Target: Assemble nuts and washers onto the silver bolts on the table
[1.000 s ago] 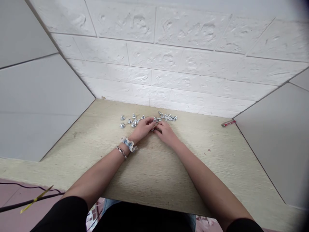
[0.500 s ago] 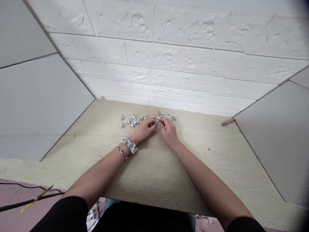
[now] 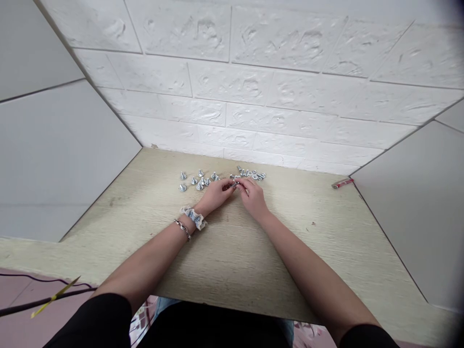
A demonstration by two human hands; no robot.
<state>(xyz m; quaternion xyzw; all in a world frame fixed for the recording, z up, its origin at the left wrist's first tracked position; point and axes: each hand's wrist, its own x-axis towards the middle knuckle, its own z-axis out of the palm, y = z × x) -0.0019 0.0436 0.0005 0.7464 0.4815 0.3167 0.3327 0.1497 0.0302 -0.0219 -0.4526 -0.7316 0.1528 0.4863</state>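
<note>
My left hand (image 3: 216, 194) and my right hand (image 3: 253, 197) meet near the back of a pale wooden table (image 3: 232, 251). Both pinch one small silver bolt (image 3: 235, 183) between their fingertips. Left of the hands stand several silver bolts (image 3: 197, 181), heads down. Behind the right hand lies a small heap of silver nuts and washers (image 3: 253, 175). My left wrist wears a blue-and-white scrunchie (image 3: 194, 216) and a chain bracelet (image 3: 182, 227).
A white brick-pattern wall (image 3: 253, 87) closes the back of the table, with grey panels on both sides. A small red lighter-like object (image 3: 342, 183) lies at the back right corner. A black cable and a yellow strip (image 3: 54, 298) hang off the lower left.
My hands have lifted slightly and moved back toward the heap, bringing the small bolt up between the fingertips of both. The bolts on the table have not moved.
</note>
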